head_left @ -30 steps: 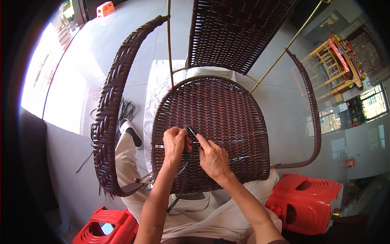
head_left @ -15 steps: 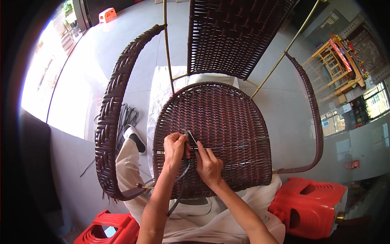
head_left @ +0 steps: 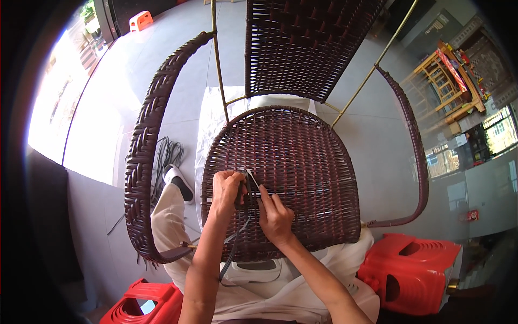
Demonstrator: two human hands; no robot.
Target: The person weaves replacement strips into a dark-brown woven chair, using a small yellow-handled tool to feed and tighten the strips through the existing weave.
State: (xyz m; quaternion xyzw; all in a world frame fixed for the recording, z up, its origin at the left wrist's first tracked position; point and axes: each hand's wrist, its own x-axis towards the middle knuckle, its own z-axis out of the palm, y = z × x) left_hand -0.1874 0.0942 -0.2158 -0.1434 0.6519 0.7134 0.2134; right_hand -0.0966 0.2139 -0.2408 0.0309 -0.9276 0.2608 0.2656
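A dark brown woven chair seat point(head_left: 302, 151) lies before me, and both hands work over its front left part. My left hand point(head_left: 226, 193) is closed in a pinch on a dark weaving strip point(head_left: 229, 262), whose loose tail hangs over the seat's front edge. Close beside it, my right hand point(head_left: 276, 218) grips a thin pale metal tool point(head_left: 253, 179) that slants up and left to the weave. Its exact kind I cannot make out. The tool's tip is beside the left fingertips. Fingers partly hide where strip and weave meet.
The woven backrest point(head_left: 302, 54) rises beyond the seat. Curved armrests, left point(head_left: 141, 140) and right point(head_left: 413, 129), flank my arms. Red plastic stools stand at lower left point(head_left: 156, 296) and lower right point(head_left: 413, 270). Loose dark strips point(head_left: 168, 154) lie on the floor by my shoe.
My left hand has shifted slightly left, and a bend of the strip now shows between the hands. The right hand stays with its tool at the weave. The whole view has moved slightly.
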